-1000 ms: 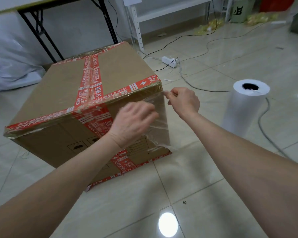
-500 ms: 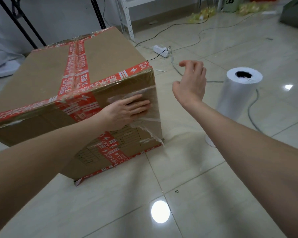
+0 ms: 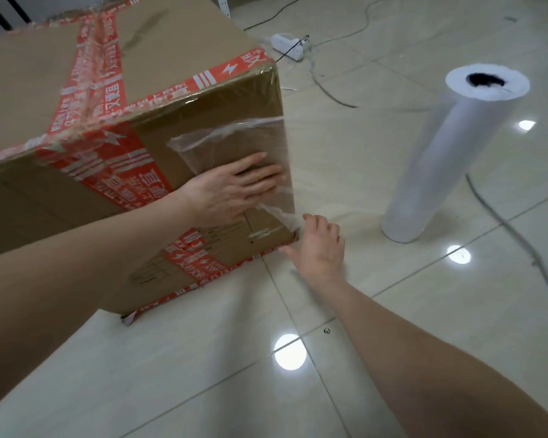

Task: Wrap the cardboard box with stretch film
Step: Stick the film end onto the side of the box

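Cardboard box (image 3: 178,42) sits on the tiled floor (image 3: 203,384) and fills the upper left of the frame. Red printed tape (image 3: 98,64) crosses its top and runs down the near side face.

Stretch film (image 3: 228,143): a clear patch is stuck on the near side face, up against the box's right vertical edge. Its top edge is wrinkled. A faint hazy sheet seems to carry on from that edge rightward toward the film roll (image 3: 450,159). The roll stands upright on the floor at right of frame, apart from the box, with its dark core hole facing up.

Left hand (image 3: 234,188): flat, fingers straight and together, palm pressed onto the film patch mid-height on the side face. Fingertips stop just short of the right edge. It isn't gripping anything.

Right hand (image 3: 320,245): low, at the box's bottom right corner, back of hand toward the camera and thumb splayed left toward the bottom edge. Its fingers (image 3: 310,221) meet a bunched, twisted strand of film (image 3: 279,216) hanging below the left hand. It's blurred, so I can't tell if they pinch it or only touch it.

The two hands are apart, left above right.

A white power strip (image 3: 290,47) lies on the floor at top centre behind the box, and cables (image 3: 503,216) trail across the tiles at right.
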Tool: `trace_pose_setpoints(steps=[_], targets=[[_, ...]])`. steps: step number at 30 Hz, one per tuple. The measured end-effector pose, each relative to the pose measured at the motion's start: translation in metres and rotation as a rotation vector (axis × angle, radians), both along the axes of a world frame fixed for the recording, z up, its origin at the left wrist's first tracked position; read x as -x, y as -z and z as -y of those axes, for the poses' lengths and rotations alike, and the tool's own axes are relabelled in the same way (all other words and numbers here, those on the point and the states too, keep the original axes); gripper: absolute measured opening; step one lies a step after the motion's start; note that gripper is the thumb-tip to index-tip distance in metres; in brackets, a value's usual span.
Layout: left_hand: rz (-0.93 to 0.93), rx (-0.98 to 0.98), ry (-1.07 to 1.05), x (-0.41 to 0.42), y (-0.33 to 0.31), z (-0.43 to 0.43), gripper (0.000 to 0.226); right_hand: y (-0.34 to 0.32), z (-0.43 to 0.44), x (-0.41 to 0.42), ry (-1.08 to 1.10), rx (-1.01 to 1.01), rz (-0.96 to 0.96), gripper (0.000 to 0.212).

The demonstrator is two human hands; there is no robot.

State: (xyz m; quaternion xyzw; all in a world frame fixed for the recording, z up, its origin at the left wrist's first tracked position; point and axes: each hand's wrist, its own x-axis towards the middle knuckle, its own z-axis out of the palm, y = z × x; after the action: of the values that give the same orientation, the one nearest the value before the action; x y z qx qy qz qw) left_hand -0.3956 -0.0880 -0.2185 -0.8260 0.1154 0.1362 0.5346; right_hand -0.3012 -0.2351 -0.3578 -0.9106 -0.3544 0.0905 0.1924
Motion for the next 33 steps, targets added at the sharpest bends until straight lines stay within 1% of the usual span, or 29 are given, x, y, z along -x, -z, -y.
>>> trace_pose_setpoints(steps=[1,2,3,5,6,7,10,12,13,14,15,16,17,18,19,20,21,22,24,25,26,28,31,33], targets=[[-0.003,-0.001,0.013,0.0,0.001,-0.001,0.067,0.001,-0.01,0.001,0.021,-0.023,0.001,0.075],[-0.011,-0.004,0.023,0.0,0.001,-0.001,0.066,0.002,-0.02,0.001,0.04,-0.041,0.002,0.069],[-0.022,-0.003,0.03,0.0,0.001,-0.002,0.064,0.003,-0.028,0.001,0.066,-0.054,0.005,0.059],[-0.039,0.006,0.028,0.001,0.002,-0.003,0.062,0.005,-0.035,-0.002,0.106,-0.043,0.013,0.032],[-0.043,0.004,0.025,0.001,0.002,-0.003,0.061,0.008,-0.034,-0.004,0.094,-0.02,0.019,0.023],[-0.052,0.003,0.021,0.001,0.003,-0.002,0.061,0.012,-0.032,-0.002,0.065,0.003,0.024,0.02],[-0.083,-0.007,-0.002,0.0,0.005,0.002,0.059,0.023,-0.019,0.012,-0.07,-0.008,0.018,0.02],[-0.137,-0.016,-0.025,0.0,0.007,0.004,0.058,0.029,-0.014,0.025,-0.16,-0.03,-0.037,0.019],[-0.147,-0.016,-0.036,0.0,0.007,0.005,0.059,0.031,-0.012,0.028,-0.111,-0.08,-0.109,0.019],[-0.153,-0.015,-0.047,0.0,0.007,0.006,0.059,0.029,-0.012,0.028,0.014,-0.15,-0.231,0.023],[-0.163,-0.018,-0.054,0.0,0.007,0.007,0.059,0.026,-0.012,0.024,0.178,-0.233,-0.363,0.034],[-0.175,-0.025,-0.06,0.0,0.006,0.008,0.058,0.024,-0.015,0.016,0.302,-0.314,-0.444,0.047],[-0.189,-0.031,-0.07,0.001,0.005,0.008,0.058,0.022,-0.018,0.007,0.347,-0.36,-0.48,0.06],[-0.199,-0.031,-0.078,0.0,0.005,0.009,0.058,0.019,-0.022,-0.002,0.347,-0.386,-0.53,0.07],[-0.204,-0.026,-0.082,0.0,0.004,0.009,0.057,0.015,-0.026,-0.009,0.341,-0.413,-0.597,0.076],[-0.208,-0.021,-0.086,0.0,0.004,0.009,0.056,0.011,-0.032,-0.015,0.339,-0.435,-0.672,0.077],[-0.209,-0.016,-0.091,0.0,0.004,0.01,0.055,0.007,-0.036,-0.019,0.345,-0.445,-0.727,0.073],[-0.21,-0.014,-0.094,-0.001,0.004,0.01,0.054,0.005,-0.04,-0.02,0.355,-0.435,-0.745,0.063],[-0.215,-0.012,-0.093,-0.001,0.004,0.01,0.053,0.004,-0.042,-0.018,0.394,-0.379,-0.69,0.034],[-0.217,-0.005,-0.091,-0.001,0.004,0.009,0.051,0.005,-0.04,-0.015,0.389,-0.347,-0.657,0.024],[-0.215,0.003,-0.09,-0.001,0.004,0.009,0.05,0.007,-0.037,-0.011,0.361,-0.323,-0.629,0.018],[-0.216,0.008,-0.092,-0.001,0.004,0.01,0.049,0.015,-0.027,0.001,0.237,-0.284,-0.547,0.016],[-0.243,-0.004,-0.086,0.0,0.005,0.008,0.05,0.033,-0.017,0.022,0.001,-0.123,-0.31,0.02],[-0.256,-0.013,-0.053,0.001,0.007,0.005,0.05,0.043,-0.017,0.037,-0.092,-0.105,-0.232,0.018]])
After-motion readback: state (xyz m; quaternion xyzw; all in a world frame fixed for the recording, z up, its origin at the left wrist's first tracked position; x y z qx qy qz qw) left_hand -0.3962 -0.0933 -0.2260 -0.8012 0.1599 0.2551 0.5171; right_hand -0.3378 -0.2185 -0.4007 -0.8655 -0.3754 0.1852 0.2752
